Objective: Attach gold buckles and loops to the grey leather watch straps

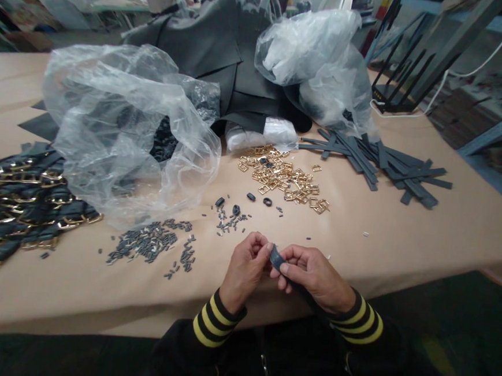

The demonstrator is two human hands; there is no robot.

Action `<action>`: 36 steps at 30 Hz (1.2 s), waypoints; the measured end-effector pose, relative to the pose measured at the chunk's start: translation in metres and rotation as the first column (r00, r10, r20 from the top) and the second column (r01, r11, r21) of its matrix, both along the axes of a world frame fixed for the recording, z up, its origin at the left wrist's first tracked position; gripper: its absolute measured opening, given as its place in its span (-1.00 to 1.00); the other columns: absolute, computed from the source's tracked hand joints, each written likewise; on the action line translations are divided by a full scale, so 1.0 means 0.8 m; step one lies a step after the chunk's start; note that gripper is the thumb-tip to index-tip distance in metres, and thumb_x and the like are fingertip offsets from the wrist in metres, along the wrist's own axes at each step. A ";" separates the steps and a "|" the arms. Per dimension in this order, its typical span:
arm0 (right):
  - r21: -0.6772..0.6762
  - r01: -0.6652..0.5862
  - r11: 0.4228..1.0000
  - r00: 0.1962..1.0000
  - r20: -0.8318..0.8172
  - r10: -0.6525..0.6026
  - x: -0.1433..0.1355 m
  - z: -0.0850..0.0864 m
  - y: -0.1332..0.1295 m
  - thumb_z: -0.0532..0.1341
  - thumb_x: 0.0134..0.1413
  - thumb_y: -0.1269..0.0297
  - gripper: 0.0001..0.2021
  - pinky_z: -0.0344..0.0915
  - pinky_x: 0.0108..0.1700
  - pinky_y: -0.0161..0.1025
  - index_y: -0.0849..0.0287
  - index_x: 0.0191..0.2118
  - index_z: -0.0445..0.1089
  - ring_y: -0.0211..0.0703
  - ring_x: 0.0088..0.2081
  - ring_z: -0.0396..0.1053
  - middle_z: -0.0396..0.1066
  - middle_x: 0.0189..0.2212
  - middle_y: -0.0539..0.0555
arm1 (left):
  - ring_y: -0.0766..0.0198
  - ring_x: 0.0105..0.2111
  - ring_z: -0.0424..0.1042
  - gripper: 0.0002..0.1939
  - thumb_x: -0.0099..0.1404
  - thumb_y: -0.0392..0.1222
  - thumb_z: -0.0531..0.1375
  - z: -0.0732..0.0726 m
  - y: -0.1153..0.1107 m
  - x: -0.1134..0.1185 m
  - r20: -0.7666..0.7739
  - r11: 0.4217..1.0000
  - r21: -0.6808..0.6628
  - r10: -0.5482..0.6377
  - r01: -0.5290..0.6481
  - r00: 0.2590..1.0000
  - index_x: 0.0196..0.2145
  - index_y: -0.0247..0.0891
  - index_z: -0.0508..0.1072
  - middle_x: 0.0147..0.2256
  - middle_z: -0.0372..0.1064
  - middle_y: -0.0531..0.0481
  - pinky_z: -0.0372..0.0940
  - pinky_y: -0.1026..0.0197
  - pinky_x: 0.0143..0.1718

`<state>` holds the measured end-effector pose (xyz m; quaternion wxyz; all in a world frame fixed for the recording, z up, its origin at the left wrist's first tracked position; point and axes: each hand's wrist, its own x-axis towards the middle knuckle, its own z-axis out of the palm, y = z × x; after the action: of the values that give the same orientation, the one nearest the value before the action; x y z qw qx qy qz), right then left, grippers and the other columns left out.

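Note:
Both hands meet at the front edge of the table, on one dark strap [277, 258]. My left hand [245, 266] is closed, thumb and forefinger pinching the strap's upper end. Fingers of my right hand [314, 274] are closed round the strap lower down, thumb on its face. The strap looks bent, and part of it is hidden by the fingers. Beyond the hands lie small black loops [251, 197] and a pile of gold rectangular buckles [286, 176]. To the left is a heap of tiny dark pieces [146, 242].
Flat dark strips [392, 164] lie stacked at the right. Assembled straps with gold buckles [27, 211] fill the far left. Clear plastic bags [129, 126] and dark sheet material [209, 51] stand behind. A black router [395, 95] with a white cable sits at the back right.

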<state>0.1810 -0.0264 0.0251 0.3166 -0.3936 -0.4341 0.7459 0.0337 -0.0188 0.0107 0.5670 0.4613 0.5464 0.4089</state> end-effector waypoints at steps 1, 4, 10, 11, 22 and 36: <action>0.002 0.003 1.000 1.000 0.004 -0.003 0.000 0.001 0.001 0.20 -0.02 0.26 -0.82 0.26 -0.48 -0.39 0.29 -0.35 0.29 -0.37 -0.52 0.33 0.40 -0.43 0.07 | 0.31 -0.44 0.39 -0.90 0.17 -0.22 0.12 0.003 -0.002 0.000 -0.070 0.998 0.068 -0.012 0.016 0.997 -0.47 -0.29 0.34 -0.47 0.39 0.00 0.29 0.28 -0.39; 0.032 0.013 0.999 1.000 0.028 -0.014 -0.001 0.002 0.005 0.20 -0.02 0.24 -0.82 0.25 -0.50 -0.39 0.29 -0.38 0.29 -0.37 -0.54 0.31 0.38 -0.49 0.03 | 0.21 -0.12 0.34 -0.81 0.23 -0.28 0.05 0.011 -0.013 -0.002 -0.221 0.965 0.244 -0.036 0.091 0.975 -0.29 -0.25 0.45 -0.17 0.39 -0.11 0.20 0.18 -0.05; 0.030 0.016 0.999 0.994 0.103 -0.019 -0.005 -0.004 0.006 0.20 -0.03 0.20 -0.79 0.24 -0.52 -0.39 0.28 -0.40 0.29 -0.36 -0.58 0.30 0.33 -0.61 -0.03 | 0.12 -0.13 0.37 -0.77 0.17 -0.27 0.13 0.004 -0.025 -0.006 -0.301 0.913 0.367 -0.063 0.176 0.952 -0.20 -0.19 0.45 -0.17 0.43 -0.14 0.23 0.13 -0.05; 0.030 0.019 0.999 0.993 0.112 -0.023 -0.006 -0.006 0.006 0.20 -0.03 0.19 -0.78 0.24 -0.52 -0.39 0.28 -0.39 0.29 -0.37 -0.58 0.30 0.33 -0.61 -0.03 | 0.12 -0.14 0.39 -0.81 0.17 -0.27 0.12 0.001 -0.026 -0.005 -0.322 0.910 0.373 -0.053 0.179 0.945 -0.24 -0.19 0.46 -0.20 0.44 -0.14 0.24 0.12 -0.07; 0.064 0.210 0.976 0.959 0.180 -0.218 0.009 -0.011 0.021 0.14 0.00 0.25 -0.84 0.19 -0.59 -0.42 0.22 -0.34 0.18 -0.40 -0.62 0.22 0.34 -0.54 -0.05 | 0.15 -0.04 0.24 -0.82 0.18 -0.44 -0.02 0.016 0.001 -0.027 -0.561 0.791 0.460 -0.093 0.403 0.823 -0.31 -0.25 0.29 -0.07 0.24 -0.20 0.20 0.09 -0.05; 0.020 0.174 0.985 0.972 0.158 -0.175 0.018 -0.019 0.032 0.10 0.05 0.08 -0.74 -0.01 -0.70 -0.49 0.20 -0.34 0.16 -0.48 -0.73 0.00 0.20 -0.63 -0.14 | 0.19 -0.33 0.23 -0.83 0.23 -0.28 0.00 -0.011 0.133 -0.014 -0.900 0.727 0.332 0.053 0.601 0.434 -0.37 -0.26 0.38 -0.35 0.23 -0.07 0.17 0.17 -0.31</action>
<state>0.1952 -0.0009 0.0102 0.3461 -0.4877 -0.4239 0.6802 0.0225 0.0877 0.0017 0.0904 0.8462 0.4982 0.1662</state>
